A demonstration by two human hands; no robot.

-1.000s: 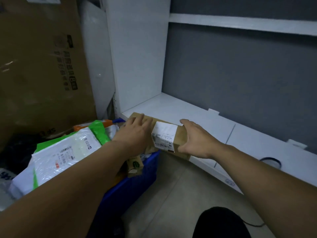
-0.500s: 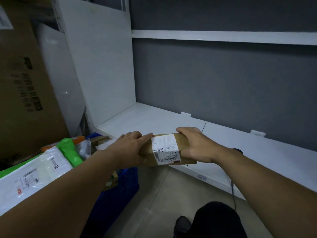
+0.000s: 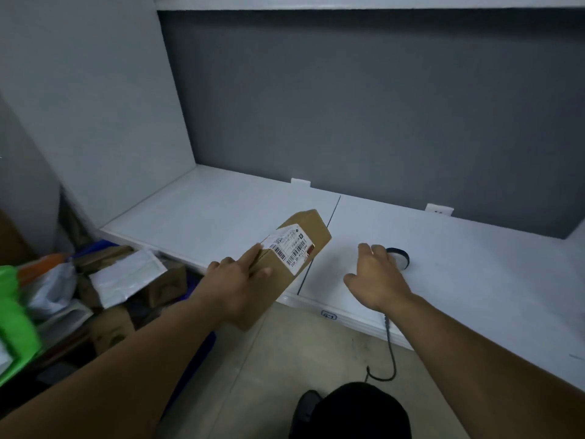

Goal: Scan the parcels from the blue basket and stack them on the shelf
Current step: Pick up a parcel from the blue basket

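Observation:
My left hand (image 3: pixel 238 280) grips a long brown cardboard parcel (image 3: pixel 313 231) with a white barcode label, held tilted above the front edge of the white shelf (image 3: pixel 221 213). Over the shelf to the right, my right hand (image 3: pixel 375 277) is spread with fingers apart, its fingertips at a dark round scanner (image 3: pixel 401 255) lying on the shelf; the hand hides most of it. A cable (image 3: pixel 391 353) hangs from the scanner to the floor. The blue basket (image 3: pixel 202 343) at lower left holds several parcels, among them a white mailer (image 3: pixel 126 278) and small brown boxes (image 3: pixel 110 327).
A white side panel (image 3: pixel 104 106) closes the shelf bay on the left, and a grey back wall (image 3: pixel 364 99) stands behind it. A green bag (image 3: pixel 15 324) lies at the far left. My dark shoe (image 3: pixel 354 413) is on the tiled floor below.
My right hand has let go of the brown parcel and moved right to the scanner. The left hand alone now holds the parcel, turned with its far end pointing away.

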